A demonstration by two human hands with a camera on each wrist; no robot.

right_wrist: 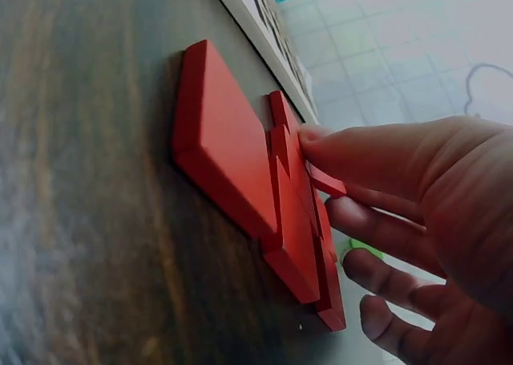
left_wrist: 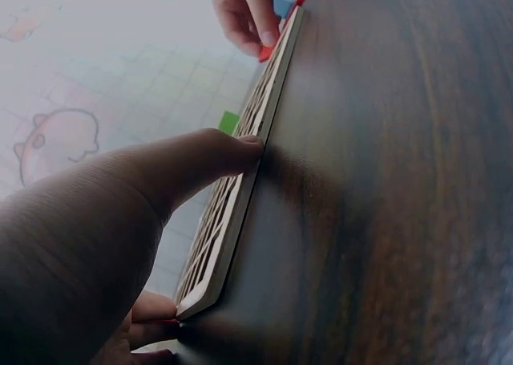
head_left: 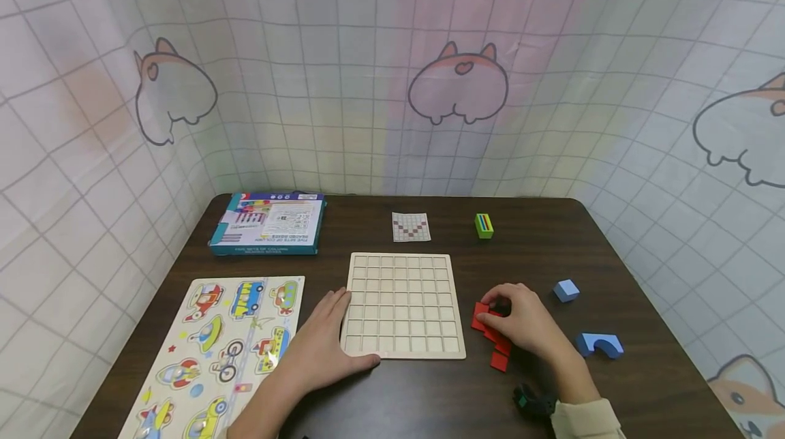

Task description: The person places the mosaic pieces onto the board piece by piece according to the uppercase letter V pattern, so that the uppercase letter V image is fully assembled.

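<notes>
A pale wooden grid board (head_left: 402,306) lies flat on the dark table. My left hand (head_left: 325,340) rests at its near left corner, fingers stretched along the left edge and thumb on the front edge. Right of the board, several flat red square tiles (head_left: 499,361) lie in a loose, overlapping cluster. Over this cluster is my right hand (head_left: 524,316). In the right wrist view, its thumb and index finger pinch a red tile (right_wrist: 327,180) at the far side of the pile, while the other fingers curl loosely. Part of that tile is hidden behind the thumb.
Behind the board lie a small patterned grid card (head_left: 411,228) and a green block with coloured stripes (head_left: 484,225). A blue cube (head_left: 566,290) and a blue arch block (head_left: 599,344) sit at right. At left are a vehicle picture puzzle (head_left: 202,350) and a flat box (head_left: 268,224).
</notes>
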